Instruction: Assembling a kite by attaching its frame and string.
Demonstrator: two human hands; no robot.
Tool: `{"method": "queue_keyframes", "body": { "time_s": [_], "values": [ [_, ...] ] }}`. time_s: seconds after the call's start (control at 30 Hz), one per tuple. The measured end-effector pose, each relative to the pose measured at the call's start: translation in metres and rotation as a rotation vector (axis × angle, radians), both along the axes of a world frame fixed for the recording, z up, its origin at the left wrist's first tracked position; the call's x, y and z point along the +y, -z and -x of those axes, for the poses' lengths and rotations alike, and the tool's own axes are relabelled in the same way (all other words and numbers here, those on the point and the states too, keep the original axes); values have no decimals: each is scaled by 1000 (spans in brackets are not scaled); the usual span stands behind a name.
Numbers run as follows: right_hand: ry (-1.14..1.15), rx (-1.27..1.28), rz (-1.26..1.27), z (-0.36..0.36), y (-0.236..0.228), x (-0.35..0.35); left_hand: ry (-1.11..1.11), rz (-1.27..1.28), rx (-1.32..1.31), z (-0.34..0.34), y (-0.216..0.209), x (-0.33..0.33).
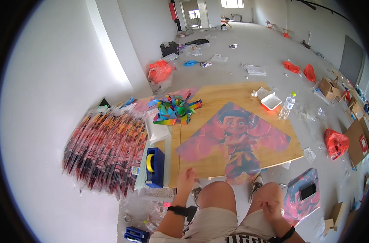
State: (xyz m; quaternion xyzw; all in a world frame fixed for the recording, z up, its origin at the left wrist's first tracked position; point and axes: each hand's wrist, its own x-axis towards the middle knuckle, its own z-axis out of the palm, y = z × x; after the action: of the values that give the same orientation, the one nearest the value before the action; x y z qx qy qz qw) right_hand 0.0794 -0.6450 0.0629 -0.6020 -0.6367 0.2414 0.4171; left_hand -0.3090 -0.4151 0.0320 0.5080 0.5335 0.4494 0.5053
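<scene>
A large kite sail with a printed cartoon figure lies spread on the wooden table, its lower end hanging over the near edge. At that edge, left of the sail, my left hand is held with its fingers bent together; whatever they pinch, if anything, is too small to make out. Just beyond it to the left stands a blue tape dispenser with a yellow core. My right hand is over my right thigh, fingers curled inward, and what it may hold is hidden. Neither hand touches the sail.
Packed kites in clear sleeves are stacked left. Rainbow ribbons, a white-lined tray and a water bottle stand on the table. Right of my legs, a phone lies on a printed bag. Red bags and cartons litter the floor.
</scene>
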Motion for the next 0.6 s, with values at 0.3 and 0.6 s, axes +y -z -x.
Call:
{"method": "queue_keyframes", "body": {
  "time_s": [0.3,0.6],
  "values": [
    [45,-13,38,12,-14,-13,-650,273,-327,106,68,-76],
    [-4,-2,31,24,-21,-7,-665,297,-337,115,80,-54]
  ]
}}
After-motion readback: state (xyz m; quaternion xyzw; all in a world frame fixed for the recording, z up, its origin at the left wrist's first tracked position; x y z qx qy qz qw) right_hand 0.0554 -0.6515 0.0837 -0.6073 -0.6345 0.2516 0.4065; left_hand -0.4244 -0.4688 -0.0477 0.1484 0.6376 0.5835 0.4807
